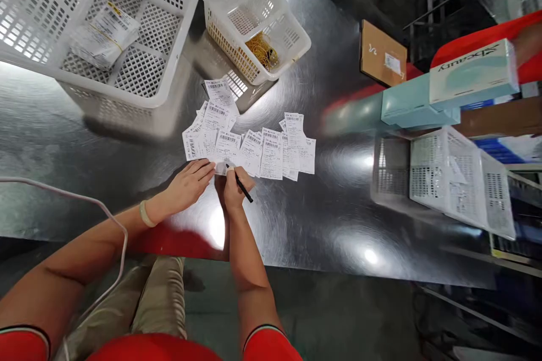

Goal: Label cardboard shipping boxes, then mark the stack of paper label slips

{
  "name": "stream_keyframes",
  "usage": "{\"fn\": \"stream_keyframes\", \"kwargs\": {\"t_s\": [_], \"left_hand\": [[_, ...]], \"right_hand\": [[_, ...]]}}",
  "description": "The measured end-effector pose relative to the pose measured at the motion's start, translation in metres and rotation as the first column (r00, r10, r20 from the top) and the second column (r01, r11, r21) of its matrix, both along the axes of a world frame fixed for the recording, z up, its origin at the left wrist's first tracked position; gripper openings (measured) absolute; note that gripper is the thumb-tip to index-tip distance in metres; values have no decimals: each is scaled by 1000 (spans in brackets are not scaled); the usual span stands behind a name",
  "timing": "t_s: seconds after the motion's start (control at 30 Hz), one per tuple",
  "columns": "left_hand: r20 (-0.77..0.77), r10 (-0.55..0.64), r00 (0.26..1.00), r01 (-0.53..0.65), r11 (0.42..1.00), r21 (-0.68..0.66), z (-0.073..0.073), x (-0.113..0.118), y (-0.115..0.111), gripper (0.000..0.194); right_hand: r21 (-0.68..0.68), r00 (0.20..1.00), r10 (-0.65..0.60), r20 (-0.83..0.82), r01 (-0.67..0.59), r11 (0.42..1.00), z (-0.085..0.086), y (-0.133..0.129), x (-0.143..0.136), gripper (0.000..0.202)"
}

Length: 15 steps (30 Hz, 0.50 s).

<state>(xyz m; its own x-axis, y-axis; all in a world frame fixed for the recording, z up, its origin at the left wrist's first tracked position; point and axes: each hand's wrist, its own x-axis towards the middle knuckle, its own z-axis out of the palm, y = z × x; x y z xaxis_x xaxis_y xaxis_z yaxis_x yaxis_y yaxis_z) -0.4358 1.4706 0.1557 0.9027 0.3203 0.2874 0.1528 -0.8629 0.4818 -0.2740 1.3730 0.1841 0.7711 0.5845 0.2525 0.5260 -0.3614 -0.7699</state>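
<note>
White printed slips with barcodes (271, 158) lie overlapping in a loose spread on the shiny metal table (322, 225). In my right hand (235, 187) is a black pen (243, 183), tilted, with its upper end towards the lower right. Its tip is at the lower part of one slip (227, 148); whether it touches the paper I cannot tell. My left hand (190, 183) lies flat with fingers stretched out, fingertips at the lower edge of the slips, beside the right hand. A pale band (146, 214) circles the left wrist.
A large white basket (169, 76) holding bundled packets (105, 34) stands at upper left. Beside it, a smaller basket (296, 45) contains yellow rubber bands (261, 52). Boxes (470, 76), a carton (383, 53), more white baskets (461, 175) and a red-sleeved person are right. A cable (91, 198) crosses at left.
</note>
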Motion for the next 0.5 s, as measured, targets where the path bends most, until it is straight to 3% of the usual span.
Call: {"fn": "stream_keyframes", "kwargs": {"t_s": [0.3,0.5], "left_hand": [[-13,8,1000,-8,1000,-5,1,0,0,44],[27,9,1000,-10,999,39,1,1,-1,42]], "right_hand": [[-24,996,1,85,1,1000,-2,-1,-1,55],[-21,1000,31,8,-30,999,0,-1,1,53]]}}
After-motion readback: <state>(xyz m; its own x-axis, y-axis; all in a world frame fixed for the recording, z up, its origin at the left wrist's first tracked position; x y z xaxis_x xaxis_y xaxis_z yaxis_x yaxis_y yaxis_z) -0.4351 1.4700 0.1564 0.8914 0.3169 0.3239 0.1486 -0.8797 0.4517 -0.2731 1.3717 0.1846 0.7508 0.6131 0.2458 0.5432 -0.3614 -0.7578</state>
